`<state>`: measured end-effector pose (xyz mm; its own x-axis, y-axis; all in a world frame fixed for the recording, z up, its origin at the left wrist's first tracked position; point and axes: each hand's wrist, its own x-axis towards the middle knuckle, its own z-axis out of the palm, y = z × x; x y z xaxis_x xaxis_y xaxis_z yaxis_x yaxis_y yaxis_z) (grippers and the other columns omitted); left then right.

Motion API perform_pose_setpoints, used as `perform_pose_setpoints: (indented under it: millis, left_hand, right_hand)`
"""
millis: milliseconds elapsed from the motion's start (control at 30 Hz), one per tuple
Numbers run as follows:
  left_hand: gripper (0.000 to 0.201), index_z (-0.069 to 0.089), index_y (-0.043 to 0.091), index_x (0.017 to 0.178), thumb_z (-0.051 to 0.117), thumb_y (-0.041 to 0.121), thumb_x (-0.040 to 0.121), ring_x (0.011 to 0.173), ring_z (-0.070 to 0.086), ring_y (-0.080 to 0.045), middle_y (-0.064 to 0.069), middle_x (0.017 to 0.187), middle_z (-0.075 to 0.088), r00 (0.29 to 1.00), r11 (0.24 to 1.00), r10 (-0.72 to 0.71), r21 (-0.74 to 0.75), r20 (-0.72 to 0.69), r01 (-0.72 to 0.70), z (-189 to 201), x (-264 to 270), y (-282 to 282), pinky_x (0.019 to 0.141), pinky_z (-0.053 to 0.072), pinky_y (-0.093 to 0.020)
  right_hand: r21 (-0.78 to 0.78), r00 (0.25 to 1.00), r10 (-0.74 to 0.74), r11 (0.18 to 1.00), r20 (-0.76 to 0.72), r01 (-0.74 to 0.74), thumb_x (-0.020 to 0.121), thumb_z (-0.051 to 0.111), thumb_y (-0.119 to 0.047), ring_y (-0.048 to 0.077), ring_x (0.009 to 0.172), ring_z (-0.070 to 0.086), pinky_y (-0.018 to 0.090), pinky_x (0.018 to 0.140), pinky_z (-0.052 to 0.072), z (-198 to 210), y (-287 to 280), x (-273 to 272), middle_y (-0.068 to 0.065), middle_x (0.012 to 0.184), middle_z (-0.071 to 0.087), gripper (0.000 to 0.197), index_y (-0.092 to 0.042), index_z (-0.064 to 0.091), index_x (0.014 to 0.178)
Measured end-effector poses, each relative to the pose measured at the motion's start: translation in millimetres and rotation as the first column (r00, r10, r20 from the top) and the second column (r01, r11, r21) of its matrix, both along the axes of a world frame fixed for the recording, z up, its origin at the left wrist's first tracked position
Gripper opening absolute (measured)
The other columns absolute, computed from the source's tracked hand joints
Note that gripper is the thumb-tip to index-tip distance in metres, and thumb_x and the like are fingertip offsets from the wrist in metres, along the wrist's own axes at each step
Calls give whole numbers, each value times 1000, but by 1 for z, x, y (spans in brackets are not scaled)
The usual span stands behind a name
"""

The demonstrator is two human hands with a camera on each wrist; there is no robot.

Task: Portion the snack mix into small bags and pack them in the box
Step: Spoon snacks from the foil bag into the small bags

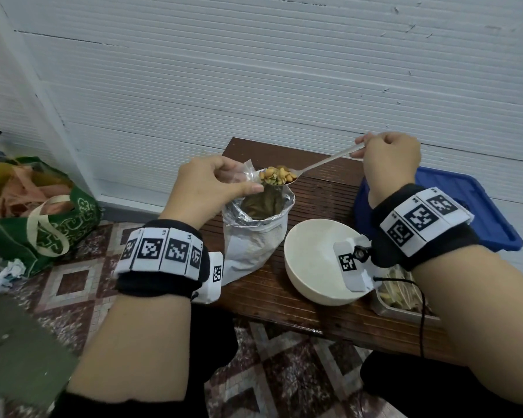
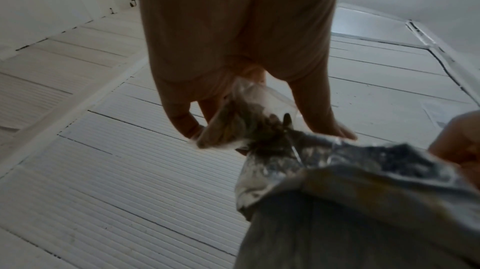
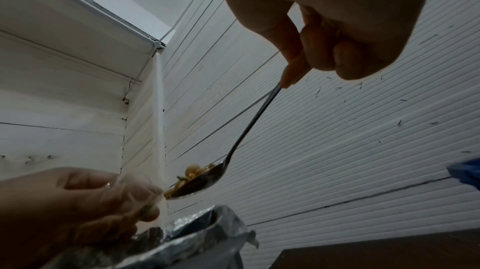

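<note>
My left hand (image 1: 215,185) pinches a small clear plastic bag (image 1: 245,173) open above the big foil snack-mix pouch (image 1: 254,230), which stands on the wooden table (image 1: 323,191). In the left wrist view the small bag (image 2: 233,121) hangs from my fingers (image 2: 324,121) with some mix inside. My right hand (image 1: 387,158) grips the handle of a metal spoon (image 1: 323,162). The spoon's bowl is heaped with snack mix (image 1: 278,175) and hovers at the small bag's mouth. The right wrist view shows the loaded spoon (image 3: 205,179) beside my left hand (image 3: 85,199).
A white bowl (image 1: 311,260) sits on the table just right of the pouch. A blue plastic box (image 1: 477,200) stands at the right behind my right wrist, and a metal tray (image 1: 405,300) lies at the table's front right. A green bag (image 1: 43,212) rests on the tiled floor at the left.
</note>
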<state>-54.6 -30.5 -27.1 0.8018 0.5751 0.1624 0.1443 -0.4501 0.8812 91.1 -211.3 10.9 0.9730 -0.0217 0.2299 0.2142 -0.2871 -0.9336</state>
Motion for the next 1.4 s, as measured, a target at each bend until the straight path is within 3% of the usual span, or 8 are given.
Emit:
perform_pose_setpoints:
  millis: [200,433,600,800,1033,1200,1300,1400]
  left_hand:
    - [41,70,28,95,86,44,61,86,61,1,14,88,68,999,994,-4,111,-42,9,-2,3,-3,69,43,-10]
    - [42,65,32,95,87,41,60,85,58,3,17,89,65,998,994,-41,99,-44,46,-3,7,-9,66,41,-6]
    - [44,65,25,100,85,40,64,80,56,7,18,88,63,1000,998,-17,67,11,17,-7,10,-8,61,39,3]
    - [33,59,30,92,80,43,70,87,58,-2,11,92,63,997,999,50,-15,59,-49,-8,9,-3,70,45,-12]
    - [36,63,25,92,81,46,69,91,67,-11,4,94,70,988,988,99,-131,119,-83,-7,7,-1,76,54,-26]
    - [33,67,24,91,80,44,69,93,67,-11,7,96,71,979,985,97,-155,178,-69,-1,5,-1,85,57,-36]
    - [29,70,25,87,81,42,68,92,68,-13,9,99,72,970,985,81,-168,231,-43,3,4,-5,84,58,-37]
    - [26,73,24,92,82,33,70,87,67,-9,7,96,73,956,985,45,-173,290,6,5,5,-12,73,56,-24]
  right_hand:
    - [1,999,38,999,33,-38,94,49,-13,-7,60,50,0,49,35,4,8,-2,-14,66,59,28,-11,66,72]
    - [-18,979,174,985,107,-173,96,49,-18,-2,67,56,-3,54,36,8,25,-21,-3,69,65,24,-12,69,86]
    - [2,903,312,945,297,-327,96,50,-14,9,73,65,19,75,51,14,30,-35,-6,73,65,20,-18,64,83]
    - [119,839,266,925,474,-360,96,52,-14,2,70,63,20,69,50,17,23,-35,-9,77,64,15,-13,65,91]
    - [233,944,28,966,330,-111,97,50,-17,4,69,64,18,73,52,7,16,-24,-15,69,63,20,-22,65,84]
    - [57,973,65,995,220,-79,95,53,-21,-6,61,55,2,60,37,-12,9,-24,-13,65,60,22,-16,68,81]
    - [-133,976,151,982,159,-131,93,57,-25,-2,57,53,11,61,42,-28,12,-33,-13,59,57,23,-18,69,74]
    - [-214,962,262,947,80,-240,90,61,-29,6,67,59,24,70,48,-43,17,-44,-9,68,64,16,-19,71,81]
